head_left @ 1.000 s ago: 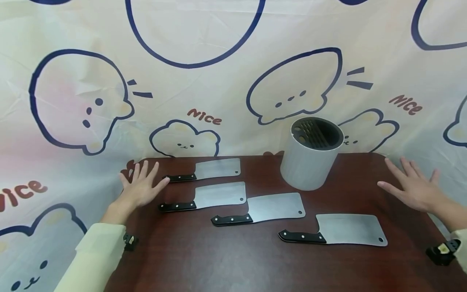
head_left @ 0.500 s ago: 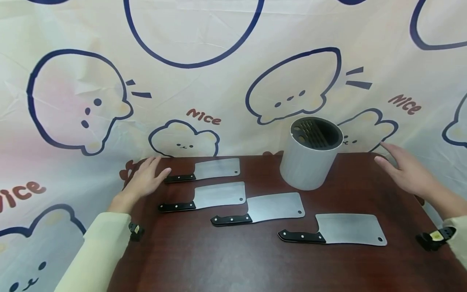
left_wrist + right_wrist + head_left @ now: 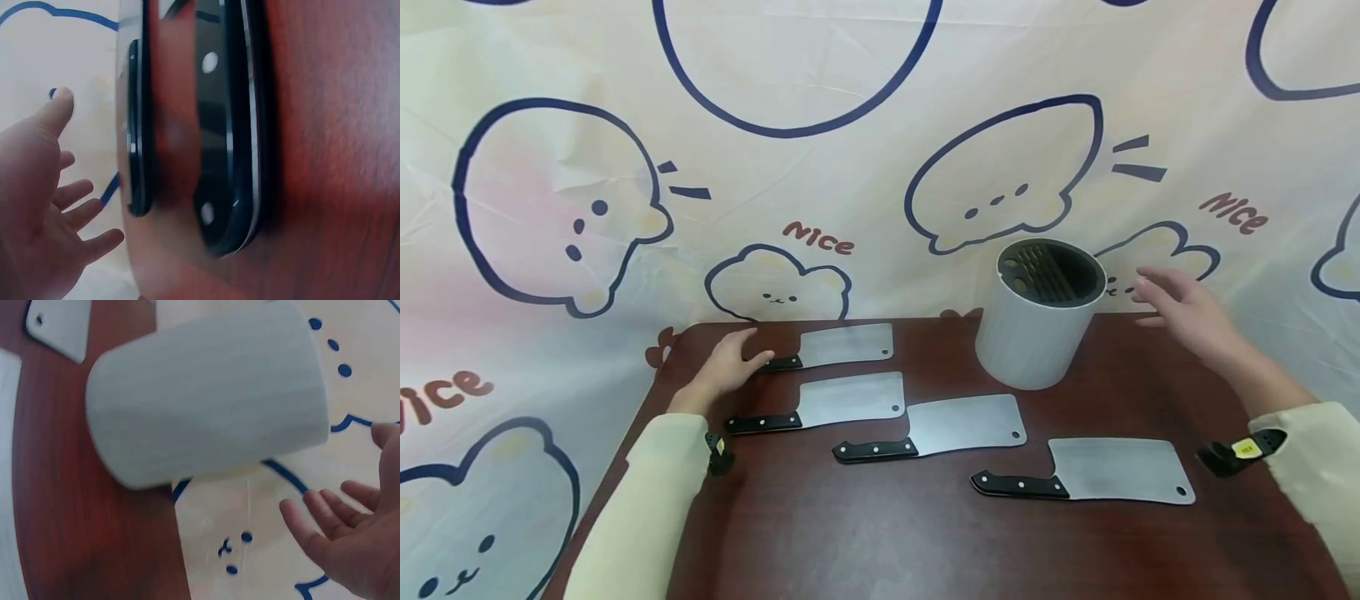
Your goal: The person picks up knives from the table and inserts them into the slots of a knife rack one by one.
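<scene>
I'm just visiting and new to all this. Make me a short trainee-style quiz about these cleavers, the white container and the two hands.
1. How many cleavers lie on the table?

2. Yes or no: is the right hand touching the white container?

3. Which is nearest the left hand?
A) the farthest cleaver's black handle
B) the white container
C) the frontmost cleaver

Key:
1. Four.
2. No; a gap shows between them.
3. A.
</scene>
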`<action>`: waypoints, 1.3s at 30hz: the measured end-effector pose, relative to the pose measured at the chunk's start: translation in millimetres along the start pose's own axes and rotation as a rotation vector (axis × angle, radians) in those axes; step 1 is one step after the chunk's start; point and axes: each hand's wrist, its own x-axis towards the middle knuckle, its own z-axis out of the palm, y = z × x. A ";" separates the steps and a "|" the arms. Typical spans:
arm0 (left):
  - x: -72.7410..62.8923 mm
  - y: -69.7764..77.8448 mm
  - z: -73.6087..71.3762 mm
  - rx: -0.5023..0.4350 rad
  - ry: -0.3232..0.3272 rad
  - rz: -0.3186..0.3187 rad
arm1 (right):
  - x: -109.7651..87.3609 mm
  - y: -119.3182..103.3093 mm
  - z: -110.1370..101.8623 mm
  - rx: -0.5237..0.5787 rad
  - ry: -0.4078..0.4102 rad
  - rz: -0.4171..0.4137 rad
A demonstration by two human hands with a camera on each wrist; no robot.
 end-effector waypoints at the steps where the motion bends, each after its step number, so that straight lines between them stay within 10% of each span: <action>1: 1.2 -0.6 2.5 0.007 -0.008 -0.005 | 1.8 -2.5 0.9 0.017 -0.004 0.004; 25: 7.8 -12.5 26.2 0.053 -0.019 -0.100 | 24.7 -36.3 26.1 0.299 -0.054 0.161; 39: -4.1 -15.9 9.8 0.047 0.004 0.069 | 25.8 -33.0 29.4 0.310 -0.034 0.159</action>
